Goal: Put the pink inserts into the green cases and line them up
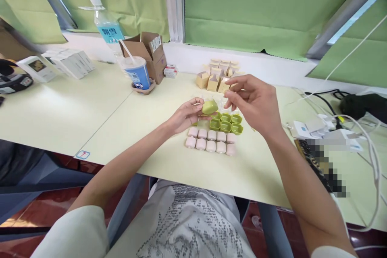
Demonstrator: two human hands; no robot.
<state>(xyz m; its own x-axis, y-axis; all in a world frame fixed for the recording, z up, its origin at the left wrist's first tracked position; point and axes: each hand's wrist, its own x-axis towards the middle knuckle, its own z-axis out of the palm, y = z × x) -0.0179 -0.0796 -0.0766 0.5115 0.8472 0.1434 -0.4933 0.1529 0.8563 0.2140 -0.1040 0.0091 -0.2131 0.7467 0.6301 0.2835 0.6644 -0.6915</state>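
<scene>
My left hand [187, 115] is closed around a small rounded green case [209, 107], held just above the table. To its right, my right hand [250, 98] is raised with the thumb and fingertips in a pinch; anything between them is too small to make out. Below the hands, open green cups [226, 117] stand in rows, partly covered by my left hand. Nearer to me lie two rows of pale pink rounded pieces [211, 145]. Some clear plastic pieces [225, 105] show behind the green cups, partly hidden.
Small yellow boxes [213, 82] stand at the back by the wall. Left of them are a blue cup with a straw [139, 74], an open cardboard box [157, 64] and a water bottle [106, 24]. White chargers and cables [317, 127] lie at the right.
</scene>
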